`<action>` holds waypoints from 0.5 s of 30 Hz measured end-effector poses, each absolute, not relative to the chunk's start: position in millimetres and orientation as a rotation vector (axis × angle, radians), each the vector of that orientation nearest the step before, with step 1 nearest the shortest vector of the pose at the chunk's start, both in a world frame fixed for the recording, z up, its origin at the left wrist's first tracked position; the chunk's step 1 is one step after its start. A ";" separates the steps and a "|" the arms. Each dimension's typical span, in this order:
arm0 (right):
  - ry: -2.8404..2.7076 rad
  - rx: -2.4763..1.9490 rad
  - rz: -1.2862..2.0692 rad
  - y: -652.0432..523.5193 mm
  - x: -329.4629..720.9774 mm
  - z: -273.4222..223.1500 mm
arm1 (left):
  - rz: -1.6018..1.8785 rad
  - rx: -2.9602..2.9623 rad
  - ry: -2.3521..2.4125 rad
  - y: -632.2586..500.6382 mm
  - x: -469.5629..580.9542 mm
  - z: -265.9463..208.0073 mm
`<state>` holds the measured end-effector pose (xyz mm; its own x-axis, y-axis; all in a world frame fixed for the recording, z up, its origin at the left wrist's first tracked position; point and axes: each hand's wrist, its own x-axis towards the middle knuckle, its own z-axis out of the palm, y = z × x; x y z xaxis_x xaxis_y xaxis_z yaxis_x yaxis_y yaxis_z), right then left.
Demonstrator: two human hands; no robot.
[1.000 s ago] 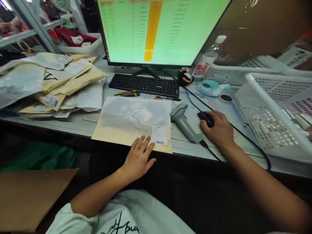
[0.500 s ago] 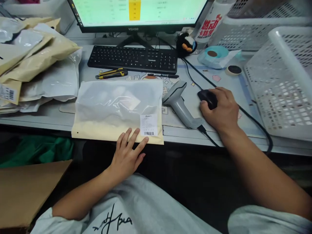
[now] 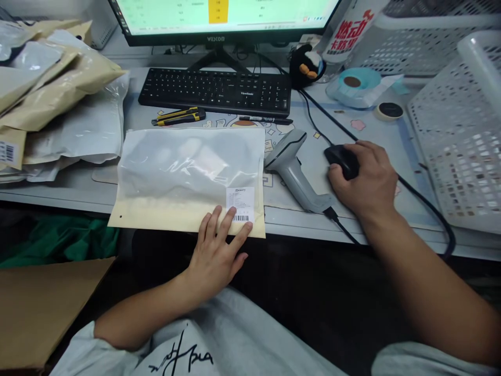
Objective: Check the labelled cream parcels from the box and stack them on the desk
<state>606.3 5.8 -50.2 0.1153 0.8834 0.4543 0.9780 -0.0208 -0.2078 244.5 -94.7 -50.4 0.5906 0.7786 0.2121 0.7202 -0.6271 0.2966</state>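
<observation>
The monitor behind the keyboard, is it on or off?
On. The monitor glows with a pale green spreadsheet and an orange column, above the keyboard.

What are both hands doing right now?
Left hand: open, fingers flat on the clear-fronted tan plastic mailer bag.
Right hand: curled over the black computer mouse, holding it.

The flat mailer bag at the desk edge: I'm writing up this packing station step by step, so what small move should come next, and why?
Probably lift the right hand off the mouse to the barcode scanner beside it. The left hand rests its fingers on the mailer bag, beside the barcode label, which lies face up, and the scanner lies unused.
</observation>
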 end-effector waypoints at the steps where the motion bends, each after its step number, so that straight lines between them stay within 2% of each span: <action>1: -1.800 -1.930 -0.276 5.6 606.6 -50.5 | 0.472 2.642 1.259 -95.3 245.0 -50.4; 15: -1.784 -1.914 -0.304 4.3 608.8 -49.3 | 0.480 2.693 1.264 -99.8 245.3 -56.5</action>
<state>608.8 4.3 -49.3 0.1153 0.8662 0.4862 0.9783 -0.0142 -0.2068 245.3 -99.8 -56.5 0.5988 0.7671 0.2303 0.7264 -0.6413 0.2472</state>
